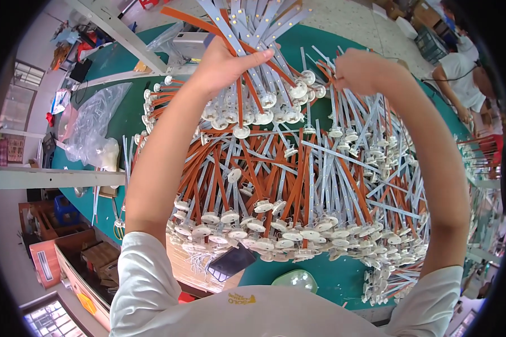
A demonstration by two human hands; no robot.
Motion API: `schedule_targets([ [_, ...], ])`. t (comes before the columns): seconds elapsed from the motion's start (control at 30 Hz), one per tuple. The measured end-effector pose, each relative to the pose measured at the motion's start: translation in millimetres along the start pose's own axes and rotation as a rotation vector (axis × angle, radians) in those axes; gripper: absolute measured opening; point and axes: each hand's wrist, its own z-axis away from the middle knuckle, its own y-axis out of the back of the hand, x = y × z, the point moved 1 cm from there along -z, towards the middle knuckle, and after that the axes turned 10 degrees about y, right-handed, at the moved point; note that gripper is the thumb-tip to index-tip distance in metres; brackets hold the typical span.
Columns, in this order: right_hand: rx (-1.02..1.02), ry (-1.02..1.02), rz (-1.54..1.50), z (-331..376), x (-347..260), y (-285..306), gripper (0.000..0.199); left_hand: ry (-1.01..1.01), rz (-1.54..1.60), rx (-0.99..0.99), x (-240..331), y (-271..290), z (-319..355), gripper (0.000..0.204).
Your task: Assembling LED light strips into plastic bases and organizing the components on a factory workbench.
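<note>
My left hand is closed round a fanned bunch of LED strips, some grey-white with small yellow dots and some orange-brown. Round white caps hang at the lower ends of the strips, above the table. To the right, my right hand is closed at the top of more strips; its fingertips are partly hidden, and the strip ends lie right at them. Beneath both arms spreads a large pile of the same LED strips, with their white round caps massed along the near side.
A green table carries the pile. A dark phone and a clear green-tinted dome lie near me. Left are a clear plastic bag and a white metal frame bar. Another person works at the right.
</note>
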Motion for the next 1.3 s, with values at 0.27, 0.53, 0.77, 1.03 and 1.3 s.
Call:
schedule_targets([
  [0.27, 0.070, -0.039, 0.388, 41, -65, 77, 0.029, 0.005, -0.212, -0.015, 47, -8, 3, 0.032],
  [0.53, 0.571, 0.392, -0.128, 18, -51, 55, 0.022, -0.012, -0.016, 0.036, 11, -12, -2, 0.026],
  [0.77, 1.288, 0.334, -0.482, -42, -37, -42, 0.023, -0.032, -0.056, -0.132, -31, -13, -35, 0.032],
  [1.03, 1.117, 0.177, -0.756, -108, -24, -91, 0.088, -0.011, -0.026, -0.141, -77, -11, -41, 0.039],
  [1.3, 0.693, 0.123, -0.664, -136, -33, -62, 0.100, 0.105, -0.022, -0.017, -100, -10, -26, 0.047],
])
